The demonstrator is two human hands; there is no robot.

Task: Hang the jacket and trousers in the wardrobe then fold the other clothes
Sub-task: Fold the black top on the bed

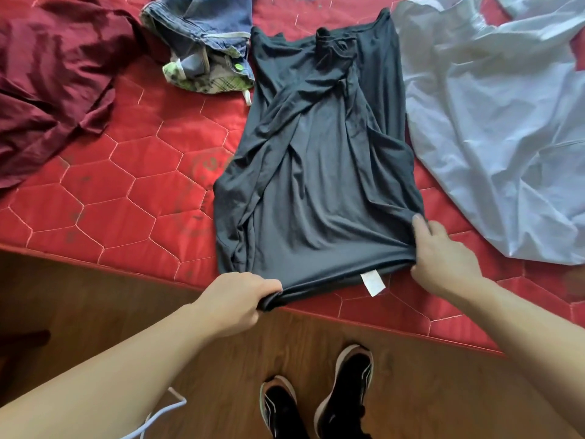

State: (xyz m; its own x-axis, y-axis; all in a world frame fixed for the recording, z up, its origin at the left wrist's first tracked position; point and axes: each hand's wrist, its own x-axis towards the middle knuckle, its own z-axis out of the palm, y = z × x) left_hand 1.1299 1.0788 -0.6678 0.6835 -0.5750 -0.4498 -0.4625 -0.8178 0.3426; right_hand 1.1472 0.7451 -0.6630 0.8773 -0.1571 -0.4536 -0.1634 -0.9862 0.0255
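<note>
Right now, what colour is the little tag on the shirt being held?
White, on the dark grey shirt; the tag shows clearly in the head view.

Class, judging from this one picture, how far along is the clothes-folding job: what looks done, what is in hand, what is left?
Done: the dark grey shirt lies on the red mattress, sides folded in. In hand: the left hand and right hand grip its bottom hem. Left: the maroon garment, denim piece and pale blue garment lie unfolded. No wardrobe shows.

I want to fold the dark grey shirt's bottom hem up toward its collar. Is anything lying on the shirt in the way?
Nothing visible lies on the dark grey shirt. The left hand and right hand grip its hem; the denim garment and white garment lie beside it.
</note>
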